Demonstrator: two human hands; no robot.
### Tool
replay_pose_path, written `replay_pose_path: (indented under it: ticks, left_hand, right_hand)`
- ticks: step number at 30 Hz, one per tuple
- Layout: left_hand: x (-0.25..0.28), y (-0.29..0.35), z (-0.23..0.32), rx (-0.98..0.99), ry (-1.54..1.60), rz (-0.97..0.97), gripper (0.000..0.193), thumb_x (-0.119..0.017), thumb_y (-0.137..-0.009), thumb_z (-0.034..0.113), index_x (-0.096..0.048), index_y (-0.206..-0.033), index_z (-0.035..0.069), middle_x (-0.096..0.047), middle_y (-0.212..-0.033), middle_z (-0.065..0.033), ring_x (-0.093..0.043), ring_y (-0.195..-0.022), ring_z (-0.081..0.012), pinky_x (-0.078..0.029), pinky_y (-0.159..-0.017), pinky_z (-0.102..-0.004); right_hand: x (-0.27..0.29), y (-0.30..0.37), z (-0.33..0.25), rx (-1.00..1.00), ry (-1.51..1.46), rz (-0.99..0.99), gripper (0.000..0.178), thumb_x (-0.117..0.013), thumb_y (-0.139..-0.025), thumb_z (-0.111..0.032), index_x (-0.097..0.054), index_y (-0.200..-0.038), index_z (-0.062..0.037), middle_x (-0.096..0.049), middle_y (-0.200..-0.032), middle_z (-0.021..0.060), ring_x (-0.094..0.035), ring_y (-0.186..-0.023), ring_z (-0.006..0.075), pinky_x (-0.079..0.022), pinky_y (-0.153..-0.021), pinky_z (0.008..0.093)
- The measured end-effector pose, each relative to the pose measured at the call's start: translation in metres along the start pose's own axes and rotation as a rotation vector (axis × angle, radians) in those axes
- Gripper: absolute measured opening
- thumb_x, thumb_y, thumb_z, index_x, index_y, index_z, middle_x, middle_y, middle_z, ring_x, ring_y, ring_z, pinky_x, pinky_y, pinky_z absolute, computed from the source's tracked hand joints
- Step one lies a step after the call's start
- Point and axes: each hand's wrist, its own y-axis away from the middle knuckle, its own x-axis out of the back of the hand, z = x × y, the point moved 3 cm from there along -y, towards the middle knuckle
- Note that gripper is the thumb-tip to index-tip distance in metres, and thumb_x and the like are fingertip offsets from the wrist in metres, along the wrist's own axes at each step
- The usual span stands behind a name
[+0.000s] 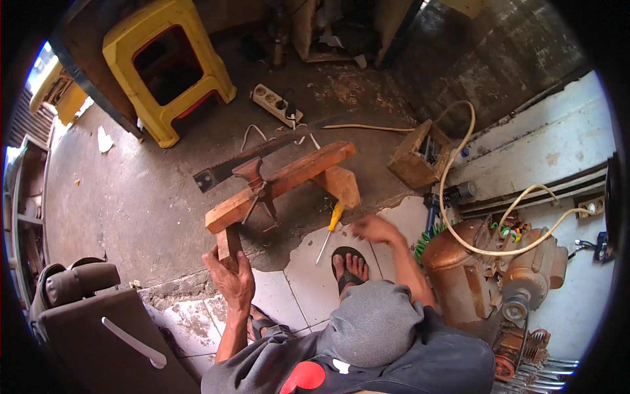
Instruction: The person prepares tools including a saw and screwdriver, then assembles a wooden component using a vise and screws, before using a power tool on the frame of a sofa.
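My left hand (231,279) is wrapped round the near wooden foot (226,244) of a low bench. The bench's thick reddish beam (292,176) slants away to the right, and a second wooden foot (341,186) shows under its far part. A rusty small clamp-on vise or anvil (254,176) is fixed on the beam, its screw hanging below. To the right, my right hand (377,230) is above the tiles, its fingers smeared by motion. Just left of it, apart from the fingers, lies a screwdriver (333,220) with a yellow handle.
Behind the bench lie a long dark metal bar (239,161) and a white power strip (275,105). A yellow plastic stool (216,72) stands far left, a wooden box (420,154) right. A rusty compressor (462,262) with looping cable is close right; a brown seat (98,322) is near left.
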Motion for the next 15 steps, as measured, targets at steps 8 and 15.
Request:
replay_pose_path:
  ticks: [8, 15]
  left_hand:
    - [-0.004, -0.003, -0.002, 0.012, 0.024, 0.034, 0.041, -0.064, -0.089, 0.015, -0.044, -0.119, -0.005, -0.049, -0.106, -0.0231, -0.054, -0.096, -0.0351, -0.044, -0.084, -0.0478]
    - [-0.005, -0.006, 0.004, 0.024, 0.013, 0.031, 0.040, -0.065, -0.088, 0.014, -0.047, -0.116, -0.006, -0.049, -0.106, -0.0239, -0.055, -0.095, -0.0388, -0.045, -0.083, -0.0474]
  right_hand:
    - [0.143, -0.002, 0.040, -0.196, 0.143, 1.475, 0.052, -0.068, -0.089, -0.026, -0.050, -0.135, -0.0113, -0.046, -0.136, 0.0222, -0.045, -0.126, 0.0445, -0.039, -0.100, 0.0570]
    - [0.190, -0.027, 0.085, -0.342, 0.303, 1.247, 0.061, -0.080, -0.079, -0.032, -0.055, -0.130, -0.0093, -0.054, -0.131, 0.0176, -0.043, -0.127, 0.0419, -0.040, -0.102, 0.0556]
